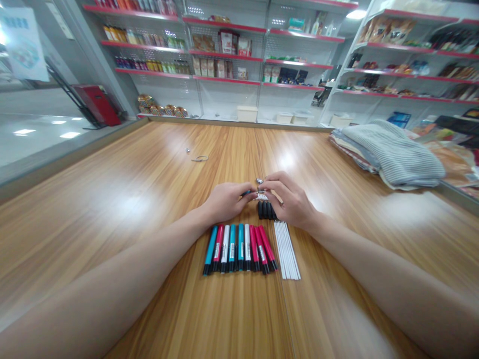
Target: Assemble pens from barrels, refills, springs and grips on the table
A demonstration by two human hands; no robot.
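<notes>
My left hand (pixel 229 202) is closed, pinching a small blue pen part (pixel 246 193) that mostly hides inside the fingers. Fingertips of my right hand (pixel 290 199) meet it from the other side, closed on a thin silvery piece (pixel 260 192) too small to make out fully. Just below lie several short black pen parts (pixel 265 210), partly covered by my right hand, with small white pieces (pixel 262 197) above them. Nearer me, blue, red and white pen barrels (pixel 239 248) with black ends lie in a row. Right of them is a bundle of thin white refills (pixel 287 250).
Small metal bits (pixel 259 181) lie just beyond my hands. Farther off are a thin looped strip (pixel 200 158) and a tiny silvery piece (pixel 187 150). Folded cloths (pixel 392 154) are stacked at the right. Stocked shelves (pixel 226 55) stand behind the wooden table (pixel 149 309).
</notes>
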